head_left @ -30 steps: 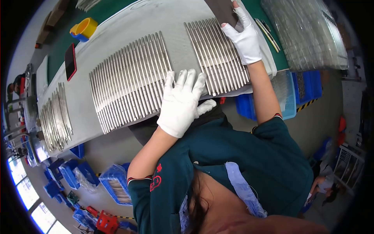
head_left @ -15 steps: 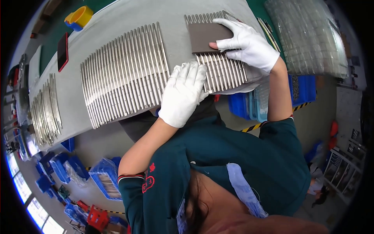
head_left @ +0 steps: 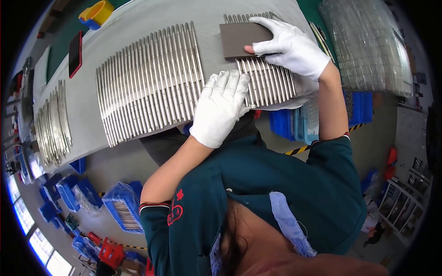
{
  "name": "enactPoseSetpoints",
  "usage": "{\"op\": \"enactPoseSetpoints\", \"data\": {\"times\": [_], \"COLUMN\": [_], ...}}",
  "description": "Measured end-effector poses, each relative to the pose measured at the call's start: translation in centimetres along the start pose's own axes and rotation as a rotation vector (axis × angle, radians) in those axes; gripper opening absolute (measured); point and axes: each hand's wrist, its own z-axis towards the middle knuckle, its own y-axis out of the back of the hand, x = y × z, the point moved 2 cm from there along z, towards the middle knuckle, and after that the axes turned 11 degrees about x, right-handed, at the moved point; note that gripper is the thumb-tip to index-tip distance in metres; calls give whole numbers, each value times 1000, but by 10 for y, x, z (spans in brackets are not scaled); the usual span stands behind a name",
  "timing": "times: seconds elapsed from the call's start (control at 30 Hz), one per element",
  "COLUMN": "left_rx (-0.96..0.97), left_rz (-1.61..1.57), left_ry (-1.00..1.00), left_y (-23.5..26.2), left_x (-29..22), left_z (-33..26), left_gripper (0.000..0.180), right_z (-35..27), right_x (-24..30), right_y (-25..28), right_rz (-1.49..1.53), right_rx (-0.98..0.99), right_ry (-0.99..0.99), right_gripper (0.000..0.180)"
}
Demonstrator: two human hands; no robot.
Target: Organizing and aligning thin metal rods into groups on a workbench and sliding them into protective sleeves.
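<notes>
1. Right hand (head_left: 290,46), gloved, pinches a grey-brown abrasive pad (head_left: 243,39) at 12 o'clock, atop the right batch of metal rods (head_left: 271,83).
2. Left hand (head_left: 221,108) lies open and flat, holding nothing, pressing those rods' near ends.
3. A larger rod batch (head_left: 147,83) lies at 10 o'clock.

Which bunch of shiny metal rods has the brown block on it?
The right bunch. The right hand presses the brown block on it; the middle bunch and far-left bunch are bare.

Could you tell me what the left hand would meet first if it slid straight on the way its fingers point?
Probably the brown sanding block under the right hand: the left hand lies on the metal rods, fingers pointing up-table.
</notes>
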Motion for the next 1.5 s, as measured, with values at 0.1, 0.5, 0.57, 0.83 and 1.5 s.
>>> {"op": "enactPoseSetpoints", "data": {"times": [0.1, 0.5, 0.57, 0.83, 1.5], "left_rx": [5, 167, 173, 235, 169], "left_rz": [-27, -169, -168, -88, -219], "left_ry": [2, -228, -246, -157, -279], "left_y": [4, 10, 4, 24, -4], "left_x": [3, -15, -15, 2, -25], "left_z": [1, 30, 33, 10, 38], "left_gripper": [68, 79, 79, 83, 83], "right_z": [-23, -44, -47, -49, -42], "right_x": [-15, -62, -58, -53, -47], "right_y": [10, -44, -40, -39, -33], "right_rz": [225, 558, 497, 764, 706], "right_rx": [-14, -1172, -1162, -1289, -1185], "right_ry": [-117, -528, -570, -454, -502], "right_gripper": [41, 63, 63, 66, 70]}}
